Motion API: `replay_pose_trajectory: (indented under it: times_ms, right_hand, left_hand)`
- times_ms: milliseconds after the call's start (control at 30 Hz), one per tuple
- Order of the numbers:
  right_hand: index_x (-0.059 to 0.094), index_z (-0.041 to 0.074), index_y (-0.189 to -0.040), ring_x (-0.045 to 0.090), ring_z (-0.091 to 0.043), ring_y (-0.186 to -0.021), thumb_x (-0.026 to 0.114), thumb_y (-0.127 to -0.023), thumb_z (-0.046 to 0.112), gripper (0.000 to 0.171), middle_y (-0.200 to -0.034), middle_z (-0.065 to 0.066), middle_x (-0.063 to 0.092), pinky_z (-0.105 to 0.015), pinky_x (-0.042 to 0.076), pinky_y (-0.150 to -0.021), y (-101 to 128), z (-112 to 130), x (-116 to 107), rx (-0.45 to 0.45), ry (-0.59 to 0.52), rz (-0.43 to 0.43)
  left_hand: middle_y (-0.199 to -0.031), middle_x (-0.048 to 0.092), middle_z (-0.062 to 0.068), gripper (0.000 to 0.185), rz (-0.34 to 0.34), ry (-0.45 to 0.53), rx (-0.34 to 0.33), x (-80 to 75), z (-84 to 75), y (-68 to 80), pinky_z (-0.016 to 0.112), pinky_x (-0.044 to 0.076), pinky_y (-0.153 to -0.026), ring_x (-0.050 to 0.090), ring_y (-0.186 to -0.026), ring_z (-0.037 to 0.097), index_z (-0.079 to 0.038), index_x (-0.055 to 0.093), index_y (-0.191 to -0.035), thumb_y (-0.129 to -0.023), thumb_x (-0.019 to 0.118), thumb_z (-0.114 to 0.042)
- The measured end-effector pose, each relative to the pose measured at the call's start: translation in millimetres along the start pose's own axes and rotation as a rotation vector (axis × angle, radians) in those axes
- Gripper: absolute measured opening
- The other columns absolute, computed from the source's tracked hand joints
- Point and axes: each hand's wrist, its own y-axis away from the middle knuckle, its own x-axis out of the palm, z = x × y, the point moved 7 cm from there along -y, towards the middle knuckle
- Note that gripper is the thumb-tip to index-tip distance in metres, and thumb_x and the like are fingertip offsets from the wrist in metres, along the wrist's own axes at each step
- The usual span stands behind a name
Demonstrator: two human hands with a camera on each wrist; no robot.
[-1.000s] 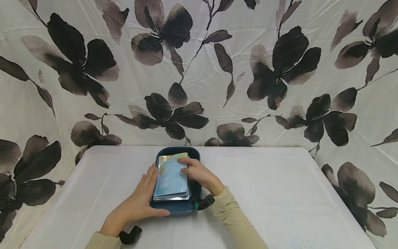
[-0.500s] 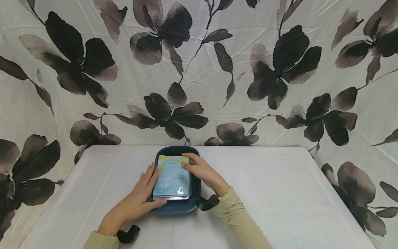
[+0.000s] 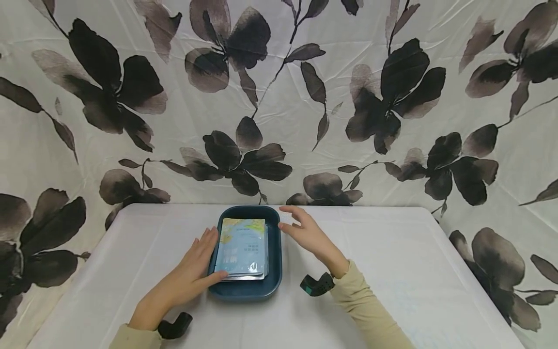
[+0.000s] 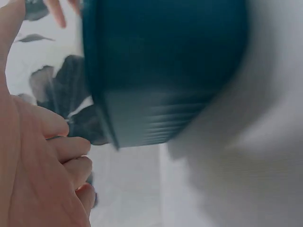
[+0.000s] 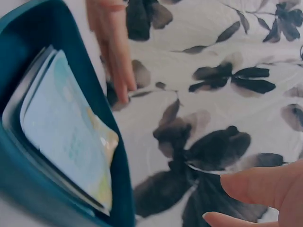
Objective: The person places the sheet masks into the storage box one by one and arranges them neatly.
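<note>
From my remote station I see one dark teal tray [image 3: 273,271] sitting near the middle of a white-covered table [image 3: 392,271], with a floral cloth backdrop [image 3: 279,97] of dark blooms hanging behind and wrapping both sides. Inside the tray lies a flat stack of pale blue packets [image 3: 241,247]; the edges show more than one, perhaps three, though I cannot count them for certain. My left hand [image 3: 192,274] rests against the tray's left rim, fingers straight and together, thumb reaching along the near edge toward the bottom of the stack. My right hand [image 3: 305,232] hovers just beside the tray's far right corner, fingers spread and relaxed, holding nothing and clear of the packets. Each wrist carries one dark strap-mounted device, two in all: one on the left [image 3: 174,325], one on the right [image 3: 317,285]. Nothing stands between either hand and the tray. The left wrist view is blurred, showing only the tray's outer wall [image 4: 161,85] close by; the right wrist view shows the packets [image 5: 66,137] lying in the tray.
</note>
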Motion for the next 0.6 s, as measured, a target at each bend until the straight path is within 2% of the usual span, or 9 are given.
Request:
replay_pose_trajectory:
  times_ms: [200,267,367,467,600]
  right_hand:
    - [0.045,0.000,-0.145,0.024,-0.042,-0.145,0.060,-0.098,0.011,0.051,-0.157,-0.022,0.028,-0.053,0.030,-0.114,20.5,6.5,-41.2,-0.128,0.082,-0.080]
    - [0.045,0.000,-0.145,0.025,-0.041,-0.145,0.061,-0.097,0.009,0.051,-0.159,-0.021,0.026,-0.054,0.030,-0.114,29.8,6.6,-57.2,-0.164,0.122,-0.133]
    - [0.046,0.001,-0.145,0.030,-0.039,-0.144,0.061,-0.098,0.008,0.050,-0.158,-0.018,0.031,-0.057,0.029,-0.114,44.8,7.2,-79.2,-0.230,0.201,-0.227]
    - [0.047,0.003,-0.144,0.033,-0.038,-0.143,0.061,-0.097,0.008,0.049,-0.157,-0.015,0.035,-0.062,0.029,-0.111,61.6,8.0,-98.1,-0.305,0.314,-0.332]
    - [0.049,0.002,-0.143,0.032,-0.041,-0.142,0.065,-0.093,0.005,0.053,-0.157,-0.018,0.034,-0.068,0.029,-0.106,84.2,9.2,-118.5,-0.418,0.486,-0.444]
  left_hand:
    - [-0.166,0.006,0.012,0.096,-0.033,-0.050,0.029,-18.9,-10.0,5.3,0.037,-0.007,-0.121,0.001,-0.152,0.033,-0.007,0.008,-0.160,-0.093,0.066,-0.045]
    - [-0.166,0.006,0.011,0.096,-0.038,-0.092,0.024,-25.0,-9.7,6.8,0.037,-0.007,-0.121,-0.001,-0.152,0.030,-0.009,0.007,-0.160,-0.094,0.065,-0.048]
    - [-0.166,0.006,0.013,0.096,-0.060,-0.167,0.004,-36.4,-5.6,11.3,0.043,-0.006,-0.121,-0.001,-0.152,0.030,-0.008,0.008,-0.160,-0.094,0.062,-0.051]
    - [-0.165,0.007,0.017,0.096,-0.090,-0.240,-0.025,-48.3,2.3,19.4,0.044,-0.010,-0.120,-0.002,-0.152,0.031,-0.007,0.006,-0.160,-0.094,0.060,-0.054]
    - [-0.164,0.011,0.021,0.096,-0.141,-0.307,-0.035,-60.4,13.4,31.9,0.043,-0.013,-0.119,-0.002,-0.152,0.031,-0.005,0.008,-0.159,-0.095,0.059,-0.053]
